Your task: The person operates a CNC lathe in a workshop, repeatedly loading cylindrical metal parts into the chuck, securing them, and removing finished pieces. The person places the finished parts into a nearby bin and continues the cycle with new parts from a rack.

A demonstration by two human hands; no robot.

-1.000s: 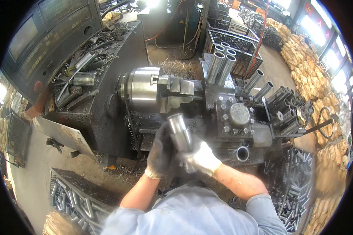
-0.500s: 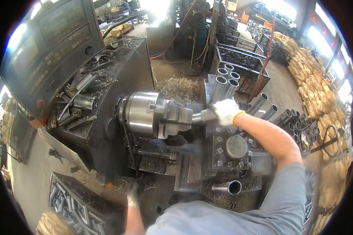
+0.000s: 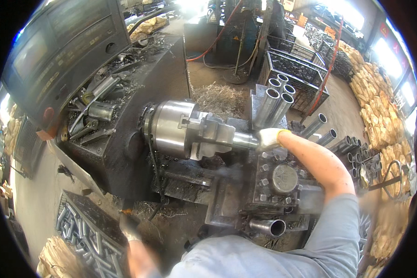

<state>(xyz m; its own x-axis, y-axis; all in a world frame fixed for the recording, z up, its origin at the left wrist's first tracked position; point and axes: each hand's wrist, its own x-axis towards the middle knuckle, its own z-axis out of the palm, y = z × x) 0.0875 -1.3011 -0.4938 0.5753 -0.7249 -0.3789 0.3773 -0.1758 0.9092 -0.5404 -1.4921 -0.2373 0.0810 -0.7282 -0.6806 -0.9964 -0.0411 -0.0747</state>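
Observation:
A lathe chuck (image 3: 173,129) with stepped jaws sits at the middle of the machine. From its jaws a shiny metal tube (image 3: 244,140) sticks out to the right, in line with the chuck. My right hand (image 3: 268,139), in a white glove with a yellow cuff, is closed round the tube's outer end. Low on the left is my left hand (image 3: 131,230), also gloved, beside the crate of tubes (image 3: 69,192); its fingers are dark and smeared, and I cannot make out anything in them. Just below my right hand stands the square tool post (image 3: 284,180) with its bolts.
Several upright tubes (image 3: 272,104) stand behind my right hand, with more tubes (image 3: 352,148) to the right. One tube (image 3: 268,226) lies in front of the tool post. Wire-mesh crates (image 3: 296,76) stand at the back. A control panel (image 3: 74,51) rises at the left.
The tube in my right hand has gone from tilted at the jaws to straight in line with the chuck. My left hand has moved left toward the crate of tubes. The view has shifted slightly.

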